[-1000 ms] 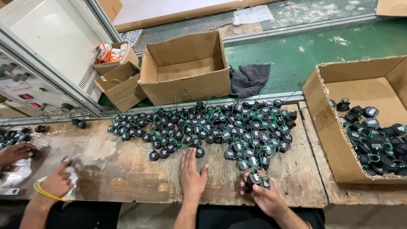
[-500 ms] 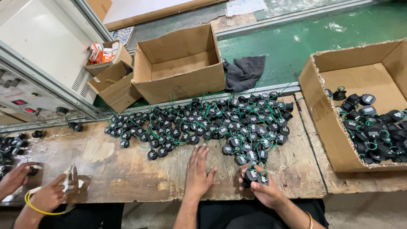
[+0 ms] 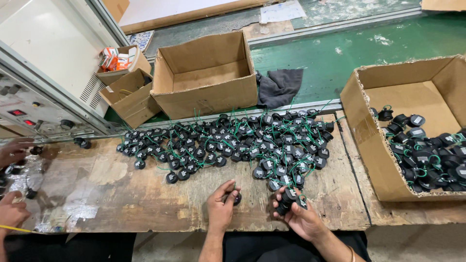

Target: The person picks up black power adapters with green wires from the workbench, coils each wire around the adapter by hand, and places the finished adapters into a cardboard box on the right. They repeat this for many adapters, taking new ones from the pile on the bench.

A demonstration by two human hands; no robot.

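A wide heap of small round black parts with green wires point(image 3: 242, 143) covers the back half of the worn wooden bench point(image 3: 145, 199). My left hand point(image 3: 221, 206) rests near the bench's front edge with its fingers curled on one black part point(image 3: 236, 198). Just to its right, my right hand point(image 3: 298, 213) is cupped around several black parts point(image 3: 290, 198), close to the heap's near edge.
A cardboard box point(image 3: 383, 160) at the right holds more black parts. An open brown box point(image 3: 206, 73) and two smaller boxes point(image 3: 127, 82) stand behind the bench on a green surface, beside a dark cloth point(image 3: 279, 85). Another person's hands point(image 3: 12, 208) work at the far left near a grey control cabinet point(image 3: 43, 58).
My left hand was flat on the bench and has now closed on a single black part. My right hand still cups its parts. The other person's hands have shifted further left.
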